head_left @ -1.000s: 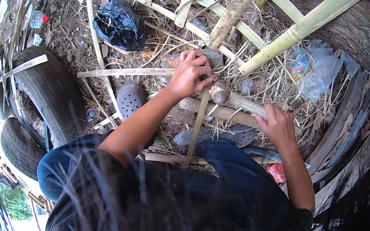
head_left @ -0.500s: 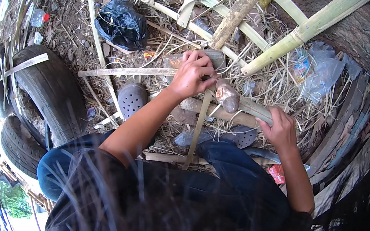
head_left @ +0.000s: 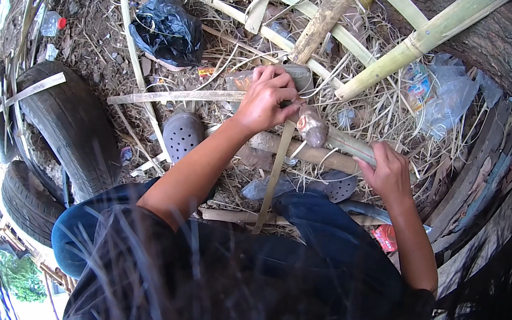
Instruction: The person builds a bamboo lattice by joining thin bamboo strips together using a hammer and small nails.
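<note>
My right hand is closed round the pale green handle of a hammer. Its rounded, brownish head is close beside the fingertips of my left hand. Those left fingers are pinched together where two bamboo strips meet; what lies between them is hidden. One flat bamboo strip runs out to the left from under that hand, and another strip comes down toward my lap. Beneath the left hand lies a short, thick wooden block, partly covered by the fingers.
A bamboo lattice spans the far side, with a thick bamboo pole at right. Old tyres stand left, near a black plastic bag. Grey clogs, straw and clear plastic lie around. A blade rests by my right knee.
The hammer's head has shifted slightly up and left, closer to my left fingertips. My right hand has moved up a little with it, while my left hand stays nearly in place.
</note>
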Tool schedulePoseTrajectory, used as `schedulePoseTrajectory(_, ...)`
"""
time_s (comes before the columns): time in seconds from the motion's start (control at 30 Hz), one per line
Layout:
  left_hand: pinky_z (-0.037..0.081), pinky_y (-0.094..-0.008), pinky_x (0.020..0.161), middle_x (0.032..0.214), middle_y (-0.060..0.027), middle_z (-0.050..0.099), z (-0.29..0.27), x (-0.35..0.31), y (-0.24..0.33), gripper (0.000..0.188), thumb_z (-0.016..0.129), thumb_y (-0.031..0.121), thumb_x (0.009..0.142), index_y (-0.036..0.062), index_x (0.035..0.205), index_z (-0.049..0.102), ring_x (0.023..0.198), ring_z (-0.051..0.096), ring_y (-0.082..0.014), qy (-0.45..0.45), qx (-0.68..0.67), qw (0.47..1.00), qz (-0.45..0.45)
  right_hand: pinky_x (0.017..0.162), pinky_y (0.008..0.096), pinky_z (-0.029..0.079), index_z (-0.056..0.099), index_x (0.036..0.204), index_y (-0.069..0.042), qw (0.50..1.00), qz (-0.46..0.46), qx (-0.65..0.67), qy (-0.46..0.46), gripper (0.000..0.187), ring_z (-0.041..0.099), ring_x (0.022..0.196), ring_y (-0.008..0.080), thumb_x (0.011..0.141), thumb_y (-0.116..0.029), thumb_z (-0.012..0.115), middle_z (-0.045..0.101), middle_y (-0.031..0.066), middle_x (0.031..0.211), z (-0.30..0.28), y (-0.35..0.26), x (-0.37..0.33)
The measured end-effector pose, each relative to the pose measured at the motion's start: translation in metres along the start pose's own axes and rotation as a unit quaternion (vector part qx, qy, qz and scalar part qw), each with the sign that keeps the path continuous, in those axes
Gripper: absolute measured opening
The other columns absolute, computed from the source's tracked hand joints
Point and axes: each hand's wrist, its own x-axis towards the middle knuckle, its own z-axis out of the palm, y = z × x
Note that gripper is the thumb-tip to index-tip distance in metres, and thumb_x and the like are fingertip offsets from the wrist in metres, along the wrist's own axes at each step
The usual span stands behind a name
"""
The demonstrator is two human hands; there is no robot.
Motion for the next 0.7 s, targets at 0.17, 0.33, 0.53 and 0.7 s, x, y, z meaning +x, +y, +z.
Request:
schedulePoseTrajectory(0.17,0.036,-0.0398,0.088,0.083,0.0002,0.06,-0.001,-0.001,0.001,0.019,0.082,0.017,0.065,0.0084,0.07,0.066,0.096,0.054,-0.0236,-0.009,0.005,1.0,0.0,0.063,0.0435,0.052,0.055,0.091,-0.004,0.999,0.017,-0.026,-0.023,0.036,0.064,0.072,0.033,0.072,-0.023,0.078,0.061,0.0122,0.08,-0.002,-0.008,0.001)
schedulePoseTrajectory(0.33,0.035,-0.0397,0.088,0.083,-0.0001,0.06,-0.001,-0.002,0.002,0.02,0.082,0.017,0.066,0.0081,0.07,0.065,0.096,0.053,-0.0238,-0.016,0.002,1.0,-0.009,0.064,0.0429,0.053,0.055,0.092,-0.003,0.998,-0.057,-0.011,0.035,0.038,0.064,0.074,0.032,0.07,-0.023,0.079,0.061,0.0114,0.08,-0.001,-0.005,-0.001)
schedulePoseTrajectory(0.53,0.034,-0.0397,0.089,0.084,-0.0006,0.06,-0.004,-0.002,0.004,0.022,0.082,0.017,0.065,0.0071,0.071,0.063,0.097,0.053,-0.024,-0.02,0.0,1.0,-0.012,0.063,0.0427,0.052,0.055,0.094,-0.003,0.999,-0.037,-0.002,0.018,0.037,0.064,0.073,0.0317,0.072,-0.022,0.078,0.061,0.0115,0.08,0.003,-0.004,-0.002)
schedulePoseTrajectory(0.7,0.035,-0.0399,0.088,0.085,-0.0006,0.06,-0.004,0.0,0.002,0.022,0.082,0.016,0.065,0.0069,0.071,0.063,0.097,0.053,-0.0242,-0.021,0.009,1.0,-0.002,0.063,0.0427,0.053,0.056,0.095,-0.003,0.999,-0.011,-0.03,-0.02,0.036,0.065,0.073,0.0313,0.074,-0.023,0.077,0.062,0.0121,0.082,-0.001,-0.007,0.001)
